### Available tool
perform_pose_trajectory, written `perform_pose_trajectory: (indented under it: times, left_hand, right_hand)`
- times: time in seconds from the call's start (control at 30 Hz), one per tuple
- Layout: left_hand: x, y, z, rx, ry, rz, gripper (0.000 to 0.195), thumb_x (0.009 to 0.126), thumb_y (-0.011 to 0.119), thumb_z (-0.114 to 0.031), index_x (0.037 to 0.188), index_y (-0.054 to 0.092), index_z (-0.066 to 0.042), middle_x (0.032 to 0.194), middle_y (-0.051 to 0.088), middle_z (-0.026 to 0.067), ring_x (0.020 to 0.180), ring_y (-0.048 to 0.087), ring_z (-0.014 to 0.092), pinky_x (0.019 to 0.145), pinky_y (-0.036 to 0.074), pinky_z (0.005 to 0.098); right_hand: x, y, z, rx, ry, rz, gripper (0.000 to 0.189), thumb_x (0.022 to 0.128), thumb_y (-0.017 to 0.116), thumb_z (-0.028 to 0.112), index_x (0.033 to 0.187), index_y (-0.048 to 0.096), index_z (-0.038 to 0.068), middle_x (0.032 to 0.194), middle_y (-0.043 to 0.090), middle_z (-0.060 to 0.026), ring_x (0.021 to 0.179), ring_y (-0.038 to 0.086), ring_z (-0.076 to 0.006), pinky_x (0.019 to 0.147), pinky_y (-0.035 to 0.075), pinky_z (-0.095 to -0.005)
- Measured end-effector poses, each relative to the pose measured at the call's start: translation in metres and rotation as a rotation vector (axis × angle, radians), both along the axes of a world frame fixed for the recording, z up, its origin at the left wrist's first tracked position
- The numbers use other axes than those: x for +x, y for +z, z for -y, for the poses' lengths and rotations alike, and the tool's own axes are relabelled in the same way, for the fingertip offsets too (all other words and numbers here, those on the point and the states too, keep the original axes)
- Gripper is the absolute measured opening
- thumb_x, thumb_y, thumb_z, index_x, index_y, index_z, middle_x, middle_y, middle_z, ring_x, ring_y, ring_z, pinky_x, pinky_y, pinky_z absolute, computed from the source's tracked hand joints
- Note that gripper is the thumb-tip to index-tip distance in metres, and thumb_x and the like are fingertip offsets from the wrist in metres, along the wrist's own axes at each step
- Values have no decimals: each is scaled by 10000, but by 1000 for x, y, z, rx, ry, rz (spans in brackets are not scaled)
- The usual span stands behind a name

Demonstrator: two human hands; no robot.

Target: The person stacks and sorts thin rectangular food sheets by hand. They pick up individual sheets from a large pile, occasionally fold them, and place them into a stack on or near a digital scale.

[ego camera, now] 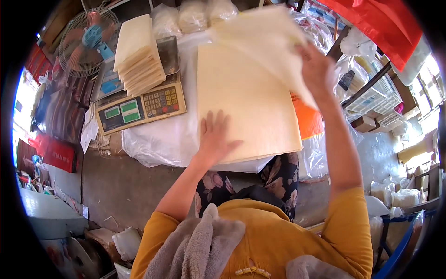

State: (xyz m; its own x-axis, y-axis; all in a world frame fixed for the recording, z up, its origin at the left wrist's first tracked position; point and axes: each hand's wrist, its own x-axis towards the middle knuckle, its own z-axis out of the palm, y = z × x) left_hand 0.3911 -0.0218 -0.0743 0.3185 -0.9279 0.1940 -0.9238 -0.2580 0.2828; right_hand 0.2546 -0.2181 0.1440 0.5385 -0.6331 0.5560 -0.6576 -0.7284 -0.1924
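Observation:
A stack of large, thin, cream-coloured sheets point(247, 101) lies on white plastic sheeting in front of me. My left hand point(216, 137) rests flat on its near left part, fingers spread. At the upper right, my right hand point(315, 68) grips the edge of a lifted sheet point(264, 31), which is blurred and slants over the far part of the stack. The sheets' exact material cannot be told. Left of the stack stands a digital weighing scale point(139, 106), with a pile of folded cream sheets point(137, 55) on its pan.
A fan point(92, 38) stands at the far left. Filled clear plastic bags point(193, 17) line the table's back. An orange bag point(306, 118) lies by the stack's right edge. Farther right are a metal rack bar point(367, 85) and white plastic crates point(379, 94). Red cloth or plastic point(383, 28) hangs upper right.

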Motion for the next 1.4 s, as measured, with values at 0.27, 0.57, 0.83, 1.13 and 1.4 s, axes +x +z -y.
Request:
perform_pose_trajectory:
  times: [0.27,0.57,0.83,1.13,1.4]
  left_hand:
    - [-3,-7,0,-44,9,61,869,853,526,-610,1455,285,-31,1521,217,207,1404,116,460,1127,93,578]
    - [-3,-9,-3,-34,13,93,858,857,509,-620,1463,279,-57,1529,212,184,1408,129,439,1137,84,557]
    - [6,-27,-5,-260,-123,-453,594,796,644,-432,1266,552,-82,1338,493,152,1320,334,365,1102,200,509]
    - [-11,43,-21,-424,-61,-429,398,737,724,-150,1118,626,-85,1196,593,141,1189,488,372,1060,312,481]
    - [37,18,-47,-283,-79,-451,190,795,656,-1,981,670,-40,948,696,92,969,647,176,895,473,363]
  right_hand:
    - [-39,-87,-50,-25,588,-221,442,796,485,5,1218,575,103,1033,658,-97,861,619,-286,813,506,-382]
    - [-54,15,-30,-314,440,289,235,885,581,66,1110,645,48,938,701,-135,722,678,-256,669,548,-324]
    - [-86,-83,-111,-61,733,-109,395,705,579,-9,1100,571,8,1026,644,-146,802,655,-273,682,547,-362]
    - [-109,-141,-91,131,641,-133,522,720,542,-38,1223,540,98,1109,645,-95,809,662,-308,652,546,-372]
    - [-147,-105,-16,1056,1066,209,365,959,536,116,1308,518,15,1209,621,-93,1139,576,-184,963,452,-313]
